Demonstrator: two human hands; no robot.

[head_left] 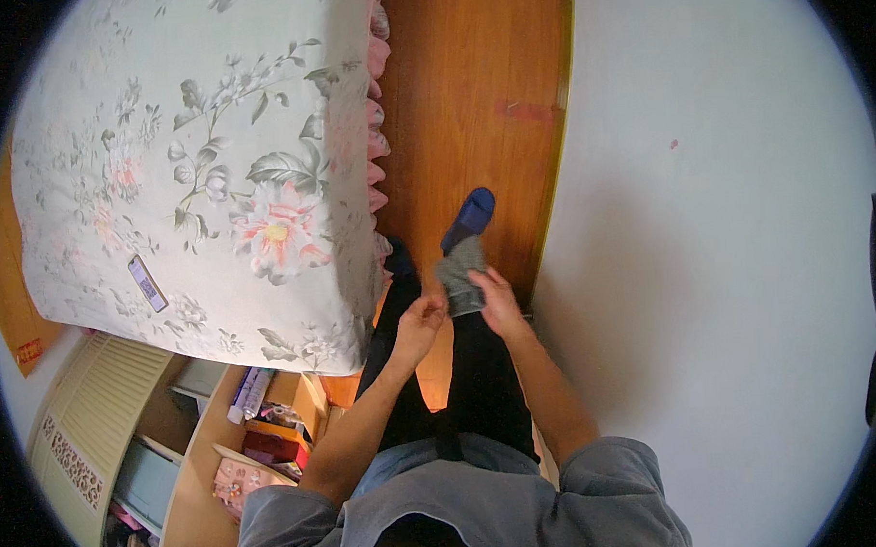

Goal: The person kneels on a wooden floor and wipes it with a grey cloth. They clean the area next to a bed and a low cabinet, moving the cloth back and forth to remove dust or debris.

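Observation:
A grey cloth [461, 274], perhaps a sock or small garment, hangs above my lower leg. My right hand [498, 302] grips its right side between thumb and fingers. At its left edge is my left hand [424, 323], fingers bent together and slightly blurred; whether they pinch the cloth is unclear. Beyond the cloth, a blue slipper [472, 216] is on my foot on the wooden floor [474, 77]. My other foot is mostly hidden beside the bed.
On the left is a bed with a floral cover [259, 135] and pink ruffle; a phone [147, 283] lies on it. Shelves [192, 484] with spray cans [251, 394] and boxes stand at lower left. A white wall [713, 264] runs along the right.

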